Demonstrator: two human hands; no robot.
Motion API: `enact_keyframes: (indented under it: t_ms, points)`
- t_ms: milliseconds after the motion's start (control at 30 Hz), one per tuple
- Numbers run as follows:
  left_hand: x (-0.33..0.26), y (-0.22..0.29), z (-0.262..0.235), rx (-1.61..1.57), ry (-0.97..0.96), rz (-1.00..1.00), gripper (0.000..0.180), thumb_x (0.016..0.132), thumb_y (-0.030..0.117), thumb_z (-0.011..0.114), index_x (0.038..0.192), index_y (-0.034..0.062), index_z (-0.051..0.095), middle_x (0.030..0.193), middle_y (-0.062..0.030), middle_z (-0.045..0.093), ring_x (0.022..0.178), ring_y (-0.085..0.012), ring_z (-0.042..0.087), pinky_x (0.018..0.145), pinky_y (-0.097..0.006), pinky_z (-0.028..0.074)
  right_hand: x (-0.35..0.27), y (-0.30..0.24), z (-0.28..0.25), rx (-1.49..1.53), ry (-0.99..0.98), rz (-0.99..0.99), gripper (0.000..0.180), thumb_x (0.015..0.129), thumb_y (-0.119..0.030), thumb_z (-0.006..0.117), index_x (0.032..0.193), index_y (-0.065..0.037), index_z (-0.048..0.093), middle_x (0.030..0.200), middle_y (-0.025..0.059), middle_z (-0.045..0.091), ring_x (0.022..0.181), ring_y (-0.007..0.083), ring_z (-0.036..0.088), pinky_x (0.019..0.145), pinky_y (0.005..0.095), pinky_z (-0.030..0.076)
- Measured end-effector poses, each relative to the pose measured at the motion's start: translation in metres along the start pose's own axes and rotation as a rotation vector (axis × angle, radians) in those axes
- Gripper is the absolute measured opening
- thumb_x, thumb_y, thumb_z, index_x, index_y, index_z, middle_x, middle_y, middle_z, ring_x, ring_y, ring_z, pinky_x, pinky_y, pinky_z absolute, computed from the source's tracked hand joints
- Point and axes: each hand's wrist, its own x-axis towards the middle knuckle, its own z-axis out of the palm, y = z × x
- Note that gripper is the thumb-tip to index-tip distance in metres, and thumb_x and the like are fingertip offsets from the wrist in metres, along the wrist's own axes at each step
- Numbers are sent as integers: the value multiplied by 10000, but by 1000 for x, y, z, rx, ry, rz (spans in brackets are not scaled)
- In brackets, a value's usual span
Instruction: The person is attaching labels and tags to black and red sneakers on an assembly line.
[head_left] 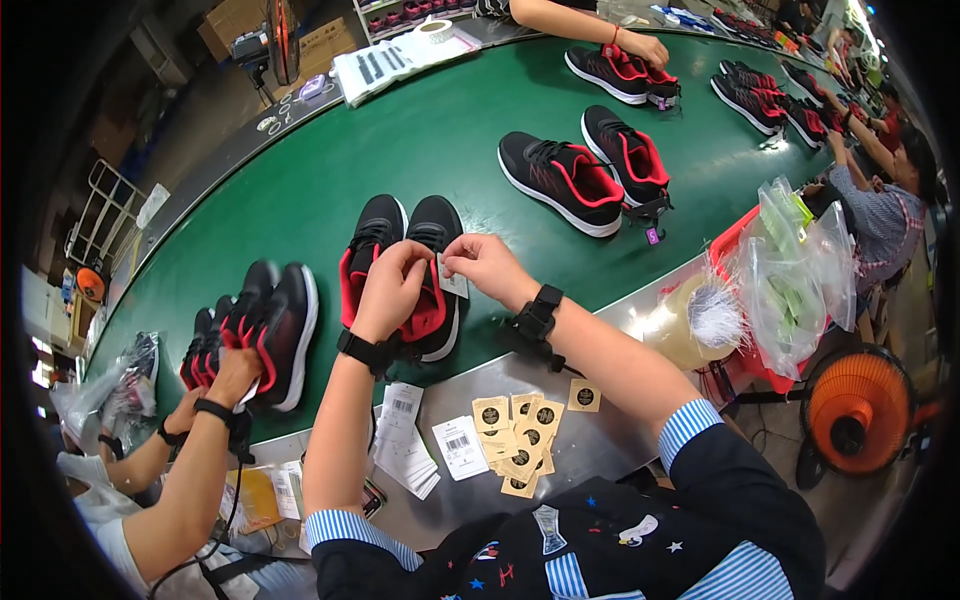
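In front of me a black sports shoe with red lining [372,232] and its mate [437,222] stand side by side, toes pointing away. My right hand [487,268] pinches a small whitish hang tag [455,283] over the right shoe's opening. Close beside it my left hand [393,292] is closed, thumb and fingertips pressed together above the shoes; what they grip is too small to make out. Part of the shoes' openings is hidden behind my hands. Both wrists carry black straps.
The shoes rest on a green belt [330,190]. On the metal ledge lie white tag cards [403,440] and brown square stickers [522,440]. More shoes [565,180] stand to the right. Co-workers' hands [238,375] handle shoes at left and far side. A red bin [735,238] and orange fan [857,410] are right.
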Motion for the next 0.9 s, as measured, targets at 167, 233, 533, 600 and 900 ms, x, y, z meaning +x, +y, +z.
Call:
enact_keyframes:
  t_ms: [167,233,533,600,900]
  points:
    - [-6,3,1,167,-25,72,132,803,-39,507,918,-32,570,761,-84,594,704,-159,576,666,-261,455,-1,1,14,96,-7,-24,79,780,-43,579,826,21,587,738,77,644,702,132,627,642,250,489]
    - [-6,9,4,83,-23,26,113,785,-33,520,883,-18,574,776,-146,591,736,-283,590,663,-336,462,0,7,15,94,6,-29,77,772,-50,592,811,17,589,738,84,648,689,138,627,630,256,490]
    - [-13,6,0,202,-32,50,223,751,-61,522,961,9,489,747,-127,607,714,-263,608,654,-341,475,1,3,23,-82,81,27,113,722,-93,638,764,6,603,722,105,650,655,154,624,607,273,490]
    - [-14,6,-1,201,-18,48,213,737,-42,524,938,22,496,742,-138,605,706,-315,590,639,-386,462,-1,-1,23,-58,52,62,109,717,-94,636,760,3,606,713,111,647,654,177,627,610,287,492]
    - [-22,12,-7,201,-32,-42,208,743,-82,534,928,-8,475,757,-134,604,731,-222,634,666,-304,494,5,12,33,-32,-46,38,107,710,-89,647,743,4,608,709,99,646,680,177,633,617,293,493]
